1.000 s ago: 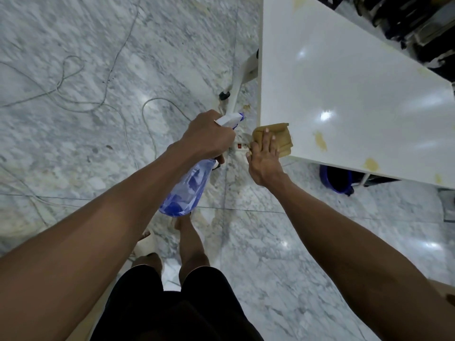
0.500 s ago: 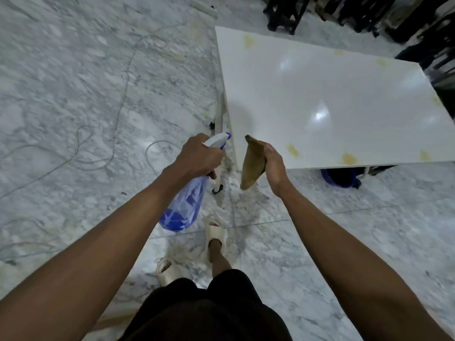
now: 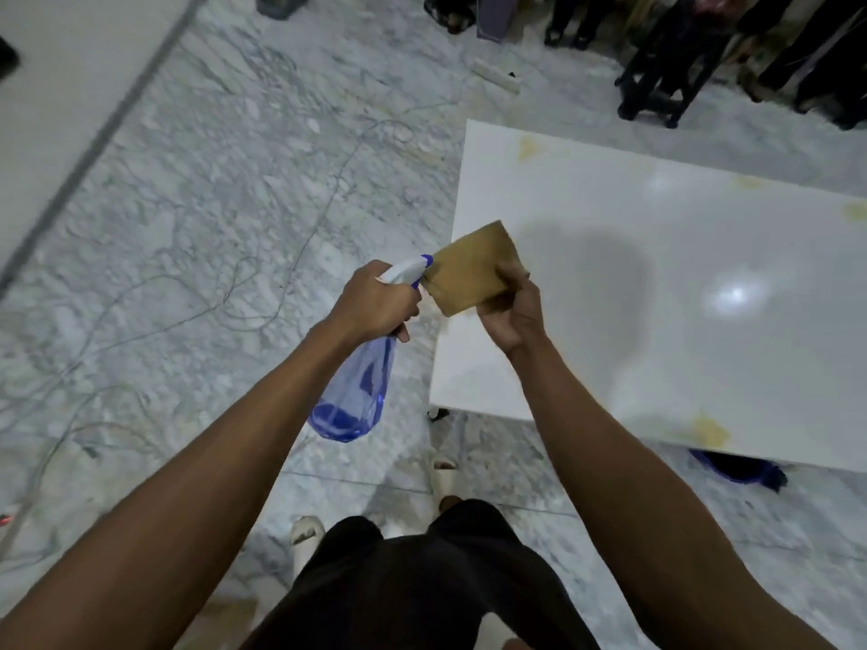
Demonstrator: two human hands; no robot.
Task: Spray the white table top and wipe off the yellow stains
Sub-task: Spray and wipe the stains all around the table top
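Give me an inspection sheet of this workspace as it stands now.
Surface: white table top, glossy; yellow stains at near edge and far corners.
Job's things: spray bottle, little blue liquid; brown cloth held off the table, nozzle pointing at it.
Clutter: nothing seen on the table.
Grippers: left hand grips the bottle; right hand pinches the cloth.
Cables: thin cables loop across the floor.
Surroundings: marble floor; dark furniture beyond.

The white table top [image 3: 680, 293] runs off the right edge, its legs mostly hidden beneath it, and the dark furniture [image 3: 666, 68] beyond it is too blurred to identify.
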